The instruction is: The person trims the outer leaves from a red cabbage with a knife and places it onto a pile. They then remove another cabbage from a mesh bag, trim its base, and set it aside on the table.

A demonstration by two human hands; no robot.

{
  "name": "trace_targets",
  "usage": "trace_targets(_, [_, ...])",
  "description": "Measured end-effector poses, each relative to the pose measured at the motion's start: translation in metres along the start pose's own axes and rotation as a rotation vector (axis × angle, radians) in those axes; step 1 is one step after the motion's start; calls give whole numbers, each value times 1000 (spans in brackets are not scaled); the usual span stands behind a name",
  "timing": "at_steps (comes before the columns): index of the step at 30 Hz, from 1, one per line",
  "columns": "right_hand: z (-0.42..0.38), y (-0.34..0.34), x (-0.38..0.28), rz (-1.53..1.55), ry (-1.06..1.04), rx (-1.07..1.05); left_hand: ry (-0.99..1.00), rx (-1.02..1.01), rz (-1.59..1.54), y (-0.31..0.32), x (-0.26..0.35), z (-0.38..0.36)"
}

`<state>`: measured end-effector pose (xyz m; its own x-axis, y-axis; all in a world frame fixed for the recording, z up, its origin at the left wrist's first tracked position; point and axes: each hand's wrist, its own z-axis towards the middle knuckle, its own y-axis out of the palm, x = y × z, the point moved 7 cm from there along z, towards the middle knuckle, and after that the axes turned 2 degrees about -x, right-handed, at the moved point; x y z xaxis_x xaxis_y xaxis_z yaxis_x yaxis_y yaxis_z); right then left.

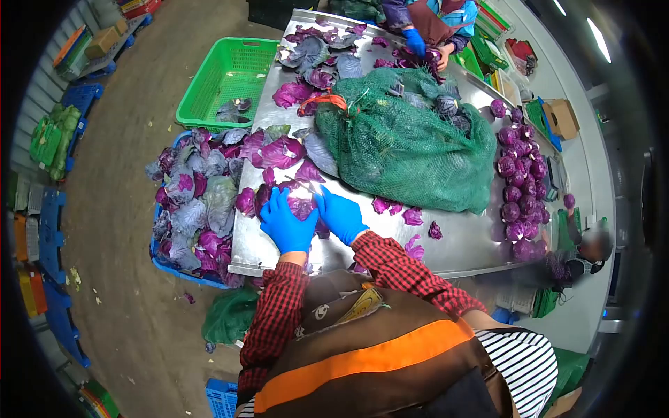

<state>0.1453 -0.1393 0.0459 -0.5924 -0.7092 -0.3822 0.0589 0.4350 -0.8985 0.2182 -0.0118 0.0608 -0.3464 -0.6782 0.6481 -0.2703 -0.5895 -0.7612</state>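
Observation:
My left hand (287,221), in a blue glove, is closed over a red cabbage (301,207) near the front left of the metal table (446,244). My right hand (339,214), gloved too, is closed at the cabbage's right side on a small thin tool (304,186), perhaps a knife, whose blade tip lies over the cabbage. Loose purple leaves (279,152) lie just beyond both hands. A green mesh sack (411,153) tied with orange cord, with cabbages inside, lies right of them.
A blue crate (159,261) heaped with leaves stands left of the table, with a green crate (191,104) behind it. Rows of trimmed cabbages (516,181) line the right edge. A co-worker's gloved hand (414,42) works at the far side; another person (589,251) is at right.

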Motion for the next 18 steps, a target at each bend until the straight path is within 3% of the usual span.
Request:
trace_targets(5, [35, -5, 37, 43, 31, 183, 27, 13, -5, -4, -3, -13])
trace_targets(8, [41, 6, 52, 355, 188, -74, 61, 11, -66, -9, -13, -12])
trace_targets(11, [18, -9, 1, 258, -55, 127, 77, -10, -69, -10, -13, -14])
trace_targets(14, [39, 1, 26, 271, 77, -14, 135, -15, -98, -11, -16, -18])
trace_targets(17, [43, 26, 42, 271, 21, -107, 233, 17, -163, -12, -24, -22])
trace_targets(18, [41, 42, 48, 496, 150, -237, 258, 30, -213, -15, -27, -23])
